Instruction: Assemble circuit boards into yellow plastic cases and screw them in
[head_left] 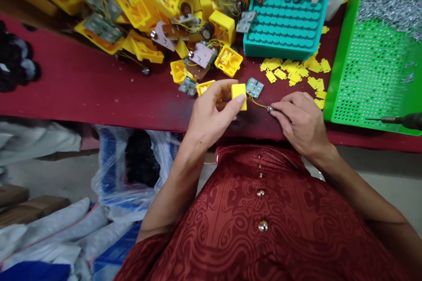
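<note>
**Yellow housing pinched in your left hand, wired metal part in your right**

Yellow plastic is what your left hand [212, 116] has: a small box-shaped housing [239, 95], pinched between thumb and forefinger just above the near edge of the dark red table [82, 88]. The fingers are closed round it and hide its near side. Your right hand [298, 118] is nearly closed, its fingertips [276, 113] nipped on a small round metal part [270, 109]. Thin yellow wires [259, 104] run from that part back to the housing. Whether the part is a button cell or a contact is too small to tell.

Just behind the housing a small green-grey circuit board [254, 87] lies flat on the table. Beside it, to your right, flat yellow plastic tabs [293, 72] are scattered loosely. At the right edge a dark tool tip [400, 120] pokes in, its body cut off by the frame. It lies over a bright green perforated tray [332, 74] whose far part holds a heap of small shiny metal pieces [392, 9].

Farther back sits a stack of teal moulded trays [285, 26] with rows of round bumps and a few metal buttons on the far rim. To its left a tangled pile of yellow housings, circuit boards and wires [158, 13] runs off the top of the view.
</note>
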A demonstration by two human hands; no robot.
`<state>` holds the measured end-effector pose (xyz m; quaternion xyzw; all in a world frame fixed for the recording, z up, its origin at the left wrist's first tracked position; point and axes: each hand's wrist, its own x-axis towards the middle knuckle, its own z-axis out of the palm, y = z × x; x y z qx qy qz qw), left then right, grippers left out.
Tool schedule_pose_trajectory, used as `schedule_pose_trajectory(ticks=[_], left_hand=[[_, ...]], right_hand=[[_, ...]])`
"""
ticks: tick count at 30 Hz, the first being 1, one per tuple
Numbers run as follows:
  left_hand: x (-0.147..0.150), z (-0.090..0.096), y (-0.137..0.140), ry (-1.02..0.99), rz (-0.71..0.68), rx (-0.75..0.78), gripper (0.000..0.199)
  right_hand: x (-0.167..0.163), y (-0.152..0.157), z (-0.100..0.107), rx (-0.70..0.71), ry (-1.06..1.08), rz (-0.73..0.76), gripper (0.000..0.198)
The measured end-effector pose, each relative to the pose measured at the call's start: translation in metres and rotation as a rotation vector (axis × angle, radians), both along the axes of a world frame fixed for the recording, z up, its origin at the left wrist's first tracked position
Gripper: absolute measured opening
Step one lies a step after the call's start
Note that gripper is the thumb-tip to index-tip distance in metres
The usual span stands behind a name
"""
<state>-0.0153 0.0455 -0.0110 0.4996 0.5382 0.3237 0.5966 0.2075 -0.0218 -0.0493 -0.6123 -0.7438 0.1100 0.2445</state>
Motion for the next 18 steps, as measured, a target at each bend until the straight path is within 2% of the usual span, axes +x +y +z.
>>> schedule_pose_trajectory(ticks=[4,8,12,15,18], left_hand=[[0.001,0.005,0.0,-0.132,0.017,-0.118,0.048],[0.005,0.007,-0.006,-0.36,0.031,-0.381,0.043],[0.007,0.01,-0.013,-0.507,-0.001,-0.586,0.032],[0.007,0.013,-0.017,-0.562,-0.037,-0.687,0.027],[0.004,0.013,-0.018,-0.628,-0.022,-0.731,0.036]], right_hand=[[0.002,0.005,0.012,-0.004,0.068,-0.018,0.023],[0.005,0.007,0.031,-0.022,0.119,-0.065,0.024],[0.01,0.003,0.039,0.033,0.084,-0.048,0.019],[0.015,-0.002,0.04,0.069,0.076,-0.041,0.011],[0.018,-0.005,0.042,0.071,0.062,-0.053,0.008]])
